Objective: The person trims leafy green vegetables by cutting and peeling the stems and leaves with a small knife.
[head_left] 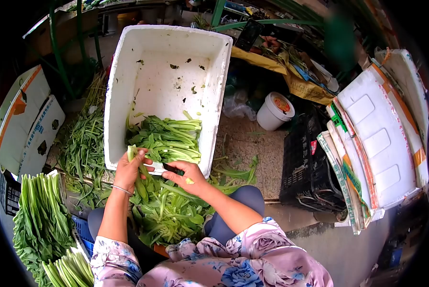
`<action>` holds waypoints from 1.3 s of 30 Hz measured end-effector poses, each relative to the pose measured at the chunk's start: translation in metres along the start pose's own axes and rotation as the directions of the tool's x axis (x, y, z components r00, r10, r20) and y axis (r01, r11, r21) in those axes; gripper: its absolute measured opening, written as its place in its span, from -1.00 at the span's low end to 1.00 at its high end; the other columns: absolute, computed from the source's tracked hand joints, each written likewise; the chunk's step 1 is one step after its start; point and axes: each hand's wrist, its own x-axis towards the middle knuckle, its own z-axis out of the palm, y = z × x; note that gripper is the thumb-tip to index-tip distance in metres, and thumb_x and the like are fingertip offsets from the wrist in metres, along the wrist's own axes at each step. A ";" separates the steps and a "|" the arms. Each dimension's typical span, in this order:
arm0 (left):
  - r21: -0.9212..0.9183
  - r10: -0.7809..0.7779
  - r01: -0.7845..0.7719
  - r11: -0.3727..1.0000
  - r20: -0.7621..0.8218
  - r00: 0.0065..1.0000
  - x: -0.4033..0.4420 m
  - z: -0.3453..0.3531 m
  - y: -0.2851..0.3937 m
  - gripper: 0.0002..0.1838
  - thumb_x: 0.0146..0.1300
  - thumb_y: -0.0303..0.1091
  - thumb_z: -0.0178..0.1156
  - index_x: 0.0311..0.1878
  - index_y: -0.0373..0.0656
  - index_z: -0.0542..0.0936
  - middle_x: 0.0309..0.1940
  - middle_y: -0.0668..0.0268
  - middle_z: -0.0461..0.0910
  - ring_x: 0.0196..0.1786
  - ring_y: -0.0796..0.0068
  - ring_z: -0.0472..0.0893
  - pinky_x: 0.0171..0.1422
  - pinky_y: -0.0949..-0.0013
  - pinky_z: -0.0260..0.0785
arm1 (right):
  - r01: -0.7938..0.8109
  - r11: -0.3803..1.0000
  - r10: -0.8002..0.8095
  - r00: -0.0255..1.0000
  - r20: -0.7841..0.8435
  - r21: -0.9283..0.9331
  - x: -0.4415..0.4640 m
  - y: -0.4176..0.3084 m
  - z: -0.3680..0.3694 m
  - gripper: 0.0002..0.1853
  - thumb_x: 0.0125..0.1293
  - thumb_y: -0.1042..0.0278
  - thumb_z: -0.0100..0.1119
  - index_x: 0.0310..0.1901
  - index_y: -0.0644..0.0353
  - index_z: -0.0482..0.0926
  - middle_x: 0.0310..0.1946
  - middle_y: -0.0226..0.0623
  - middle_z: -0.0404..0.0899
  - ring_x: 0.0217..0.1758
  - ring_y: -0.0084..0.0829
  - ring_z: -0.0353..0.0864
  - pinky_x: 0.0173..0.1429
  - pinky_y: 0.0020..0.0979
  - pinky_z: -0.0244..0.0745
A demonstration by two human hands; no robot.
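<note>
My left hand (127, 172) is closed around a leafy green stalk (141, 189), its pale end poking up past the fingers. In my right hand (189, 178) is a small knife (156, 169) with a dark handle; the short blade points left, close to the stalk. Whether the blade touches it I cannot tell. Both hands are over the near edge of a white foam box (110, 105). Inside the box, cut greens (171, 136) lie in its near end. Below my hands, between my knees, sits a heap of loose leaves and stems (173, 217).
Bundled greens (38, 215) stand at the lower left, and loose leaves (85, 146) cover the floor left of the box. To the right are a lidded white bucket (273, 115), a black crate (303, 167) and stacked foam pieces (377, 134).
</note>
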 end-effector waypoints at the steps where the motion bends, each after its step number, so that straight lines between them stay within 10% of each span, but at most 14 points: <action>1: 0.156 0.061 -0.051 0.986 -0.062 0.996 0.001 -0.003 -0.001 -0.71 0.32 -0.15 0.05 -0.04 -0.14 0.45 -0.46 0.34 0.54 -0.52 0.55 0.55 -0.60 0.56 0.27 | 0.034 0.993 -0.051 0.987 -0.153 -0.117 -0.005 0.001 0.005 -0.62 0.19 0.09 0.21 -0.11 0.23 0.56 -0.27 -0.14 0.61 -0.21 -0.27 0.61 -0.15 -0.36 0.47; 3: 0.217 0.098 -0.071 0.974 -0.117 0.988 -0.001 -0.005 0.004 -0.73 0.30 -0.14 0.09 -0.11 -0.12 0.51 -0.53 0.40 0.49 -0.56 0.61 0.51 -0.62 0.59 0.20 | 0.280 0.920 -0.281 0.959 0.036 -0.273 -0.021 0.016 0.017 -0.62 0.20 0.10 0.18 -0.05 0.19 0.54 -0.20 -0.09 0.59 -0.18 -0.17 0.60 -0.09 -0.30 0.49; 5: 0.330 0.148 -0.092 0.940 -0.151 0.977 -0.002 -0.012 0.005 -0.75 0.28 -0.15 0.11 -0.15 -0.11 0.53 -0.58 0.43 0.47 -0.60 0.65 0.47 -0.62 0.60 0.19 | 0.158 0.697 0.398 0.726 0.561 -0.699 -0.039 0.034 0.029 -0.57 0.21 0.06 0.13 0.03 0.14 0.49 -0.16 -0.05 0.56 -0.13 -0.14 0.59 -0.01 -0.25 0.49; 9: 0.367 0.053 -0.026 0.930 -0.063 0.997 -0.012 -0.018 0.004 -0.72 0.27 -0.24 0.11 -0.01 -0.13 0.52 -0.55 0.44 0.48 -0.57 0.68 0.46 -0.59 0.61 0.23 | 0.126 0.675 0.500 0.647 0.576 -0.727 -0.038 0.048 0.029 -0.53 0.21 0.02 0.11 0.07 0.14 0.46 -0.14 -0.05 0.56 -0.09 -0.11 0.57 0.02 -0.21 0.46; 11: 0.373 -0.005 -0.007 0.928 0.031 0.999 -0.014 -0.020 -0.004 -0.70 0.27 -0.26 0.10 0.03 -0.15 0.51 -0.54 0.43 0.48 -0.55 0.68 0.47 -0.58 0.61 0.25 | -0.119 0.862 0.250 0.946 0.208 -0.493 -0.024 0.040 0.021 -0.51 0.23 -0.01 0.08 0.08 0.15 0.46 -0.12 -0.07 0.56 -0.04 -0.10 0.54 0.01 -0.21 0.44; 14: 0.432 -0.122 0.021 0.902 0.206 0.971 -0.019 -0.010 -0.004 -0.67 0.26 -0.30 0.09 0.06 -0.19 0.49 -0.52 0.42 0.50 -0.52 0.67 0.49 -0.56 0.60 0.28 | 0.041 0.995 -0.039 0.999 0.027 -0.095 -0.008 0.041 0.019 -0.47 0.30 -0.01 0.03 0.18 0.18 0.38 -0.18 -0.16 0.59 -0.13 -0.27 0.58 -0.09 -0.35 0.43; 17: 0.517 -0.234 0.044 0.855 0.309 0.922 -0.021 0.003 -0.005 -0.73 0.24 -0.32 0.10 -0.04 -0.22 0.53 -0.52 0.41 0.54 -0.55 0.66 0.51 -0.56 0.58 0.28 | -0.066 0.934 0.024 0.992 0.123 0.351 -0.002 0.040 0.018 -0.52 0.38 0.11 -0.05 0.21 0.26 0.33 -0.30 -0.42 0.52 -0.29 -0.63 0.44 -0.27 -0.56 0.36; 39: 0.484 -0.226 0.045 0.874 0.321 0.920 -0.016 0.014 -0.009 -0.76 0.13 -0.35 0.28 -0.31 -0.39 0.58 -0.50 0.29 0.62 -0.58 0.63 0.50 -0.49 0.55 0.39 | -0.300 0.774 0.107 0.930 0.352 0.558 -0.006 0.018 0.006 -0.53 0.38 0.24 -0.03 0.26 0.24 0.26 -0.47 -0.59 0.37 -0.55 -0.80 0.21 -0.56 -0.74 0.11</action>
